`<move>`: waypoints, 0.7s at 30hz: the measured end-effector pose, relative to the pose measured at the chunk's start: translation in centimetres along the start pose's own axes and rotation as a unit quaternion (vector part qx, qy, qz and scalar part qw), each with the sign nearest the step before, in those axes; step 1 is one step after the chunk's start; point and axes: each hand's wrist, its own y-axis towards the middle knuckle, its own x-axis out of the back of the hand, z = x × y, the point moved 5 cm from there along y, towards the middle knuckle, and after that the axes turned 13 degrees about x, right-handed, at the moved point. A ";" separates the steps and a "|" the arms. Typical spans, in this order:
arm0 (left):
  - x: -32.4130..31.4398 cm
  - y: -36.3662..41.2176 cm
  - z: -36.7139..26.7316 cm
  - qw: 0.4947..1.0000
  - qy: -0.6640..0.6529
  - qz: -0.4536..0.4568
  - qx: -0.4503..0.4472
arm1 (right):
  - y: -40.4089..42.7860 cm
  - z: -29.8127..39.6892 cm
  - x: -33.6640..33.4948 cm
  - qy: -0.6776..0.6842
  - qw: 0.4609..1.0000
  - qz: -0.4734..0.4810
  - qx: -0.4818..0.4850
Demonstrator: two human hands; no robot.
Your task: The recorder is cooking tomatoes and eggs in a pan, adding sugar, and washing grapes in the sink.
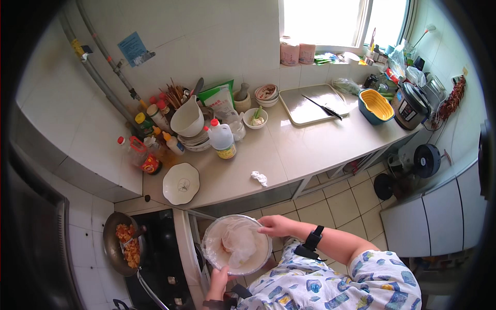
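A round white bowl [254, 264] is held over the floor between the counter and my body. My right hand [277, 225] grips its rim on the right. My left hand [221, 279] grips the rim at the lower left. Thin clear plastic [238, 242] lies crumpled inside the bowl and covers part of its edge. A small reddish smear shows within it. To the left, a wok [112, 248] on the black gas stove [161, 248] contains orange-red food [130, 244] and a utensil whose working end is partly buried.
On the counter [248, 162] are a scalloped white plate [181, 184], a crumpled white tissue [259, 178], a plastic jug [223, 139] and several bottles. A kitchen knife [323, 106] lies on a cutting board [310, 104]. Beyond it stand a yellow basket [376, 104] and an electric cooker [410, 104].
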 end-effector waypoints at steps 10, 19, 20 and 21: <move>-3.4 9.3 -1.8 0.986 0.055 0.002 0.158 | 10.9 -7.5 10.4 -0.207 0.899 -0.380 0.069; -4.4 16.0 -1.5 0.979 0.099 -0.021 0.178 | -6.9 -15.7 28.6 -0.325 0.676 -0.650 -0.122; -5.0 16.3 -2.1 0.978 0.104 -0.019 0.179 | -10.7 -18.0 30.9 -0.326 0.659 -0.664 -0.138; -5.5 16.2 -2.8 0.977 0.108 -0.015 0.183 | -12.1 -18.8 31.6 -0.218 0.666 -0.697 -0.150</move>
